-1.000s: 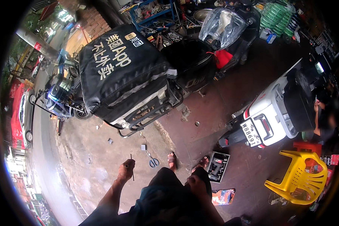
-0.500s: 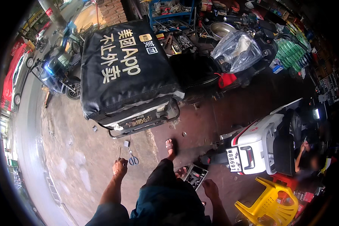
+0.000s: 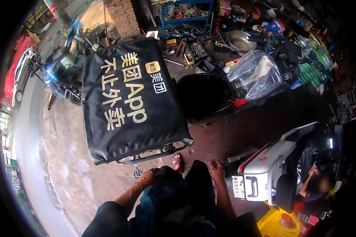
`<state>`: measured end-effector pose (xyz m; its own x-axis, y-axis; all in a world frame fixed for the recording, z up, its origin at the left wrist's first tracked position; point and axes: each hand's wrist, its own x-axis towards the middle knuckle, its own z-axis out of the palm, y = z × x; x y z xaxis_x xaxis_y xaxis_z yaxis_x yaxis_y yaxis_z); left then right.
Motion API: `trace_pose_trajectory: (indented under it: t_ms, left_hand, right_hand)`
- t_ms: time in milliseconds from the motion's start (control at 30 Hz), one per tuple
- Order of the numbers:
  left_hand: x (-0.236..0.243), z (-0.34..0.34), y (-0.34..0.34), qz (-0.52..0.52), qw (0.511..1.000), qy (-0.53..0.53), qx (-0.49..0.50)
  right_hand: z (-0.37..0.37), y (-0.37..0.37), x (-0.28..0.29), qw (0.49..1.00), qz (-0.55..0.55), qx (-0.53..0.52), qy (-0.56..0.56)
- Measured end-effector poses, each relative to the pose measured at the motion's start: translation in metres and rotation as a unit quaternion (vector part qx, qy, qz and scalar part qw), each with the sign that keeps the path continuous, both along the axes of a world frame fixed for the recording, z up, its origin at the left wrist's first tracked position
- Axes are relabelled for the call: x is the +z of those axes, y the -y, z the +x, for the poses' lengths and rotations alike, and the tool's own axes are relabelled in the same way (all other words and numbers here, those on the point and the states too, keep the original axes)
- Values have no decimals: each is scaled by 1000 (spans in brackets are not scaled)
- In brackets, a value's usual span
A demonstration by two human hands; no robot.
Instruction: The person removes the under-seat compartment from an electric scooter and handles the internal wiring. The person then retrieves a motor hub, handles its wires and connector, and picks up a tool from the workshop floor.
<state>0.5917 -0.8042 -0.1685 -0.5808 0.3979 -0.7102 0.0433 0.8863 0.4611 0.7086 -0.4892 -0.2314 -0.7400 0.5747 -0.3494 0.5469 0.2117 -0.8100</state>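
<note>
My left hand [image 3: 149, 177] rests against my left knee, fingers stretched forward and nothing visible in them. Just beyond it on the ground lie blue-handled scissors [image 3: 137, 172], partly hidden, with a thin rod [image 3: 129, 175] beside them. On the outer side of my right knee, my right hand [image 3: 216, 170] is loosely bent and looks bare of any object. Ahead of both hands stands a large black-covered delivery box [image 3: 118, 146] on the back of a dark scooter [image 3: 203, 93]. My sandalled foot [image 3: 177, 162] is below the box's near right corner.
A white scooter [image 3: 267, 166] stands to the right, above a yellow plastic chair [image 3: 279, 223]. Another person [image 3: 314, 181] crouches beyond it. At the back are a blue tool shelf [image 3: 186, 19], scattered tools and a metal bowl [image 3: 241, 40]. Parked scooters [image 3: 61, 75] line the left.
My left hand has drawn back from the ground by the scissors to my knee, away from the rod. My right hand has risen to my right knee. The tool box by my foot is now hidden.
</note>
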Motion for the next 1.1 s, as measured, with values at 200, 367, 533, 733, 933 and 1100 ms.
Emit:
trace_pose_trajectory:
  t_ms: [200, 367, 533, 733, 933, 1100]
  left_hand:
    - [66, -38, -118, 250, 966, 64, 3]
    - [35, -49, -182, 311, 948, 27, 60]
    - [61, -117, -277, 217, 950, -34, 223]
    - [12, -174, -350, 103, 905, -222, 347]
    - [-34, -237, -359, -106, 901, -292, 304]
    - [-32, -249, -377, -165, 857, -381, 307]
  right_hand:
    - [-60, -103, 0, 979, -108, -171, -13]
    - [-144, -217, 33, 964, -86, -250, -30]
    - [-227, -360, 51, 915, -155, -370, -36]
    - [-255, -466, 19, 923, -280, -247, -95]
    - [-254, -457, 20, 872, -392, -264, -128]
    - [-241, -449, 33, 887, -341, -289, -119]
